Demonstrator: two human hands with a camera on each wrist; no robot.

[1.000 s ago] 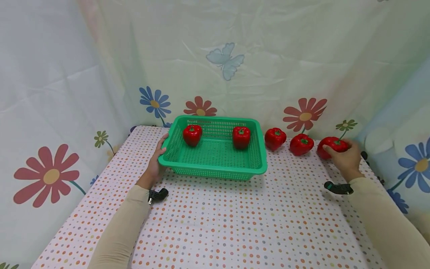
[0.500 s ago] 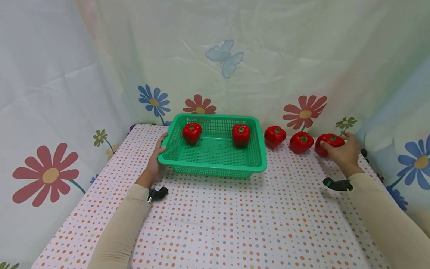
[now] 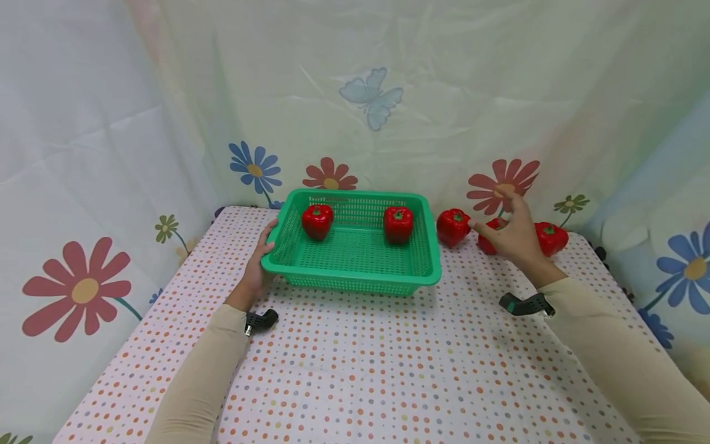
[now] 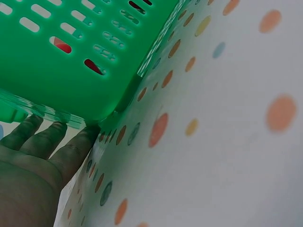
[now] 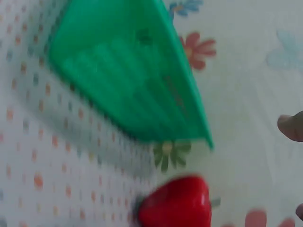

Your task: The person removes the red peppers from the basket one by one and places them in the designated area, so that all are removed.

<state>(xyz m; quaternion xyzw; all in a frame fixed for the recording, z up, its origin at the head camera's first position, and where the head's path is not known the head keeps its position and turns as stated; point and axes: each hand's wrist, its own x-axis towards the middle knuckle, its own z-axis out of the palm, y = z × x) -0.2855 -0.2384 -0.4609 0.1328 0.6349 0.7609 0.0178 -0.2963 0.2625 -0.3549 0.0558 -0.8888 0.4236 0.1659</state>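
Observation:
My left hand is at the left side of the green plastic basket, its thumb by the rim. In the left wrist view, its straight fingers reach the basket's outer wall. Inside the basket sit two red bell peppers, one on the left and one on the right. My right hand holds nothing, thumb and fingers spread apart. It partly hides the middle bell pepper of three outside the basket. The nearest one to the basket lies left of its thumb; the far right one lies behind the hand.
A polka-dot cloth covers the table. Behind it hangs a pale curtain with flowers and a butterfly, close to the basket's back rim. More curtain flanks the table on both sides.
My right hand has left the far right bell pepper, which stays on the table, and moved left in front of the middle one. The left hand and basket have kept their place.

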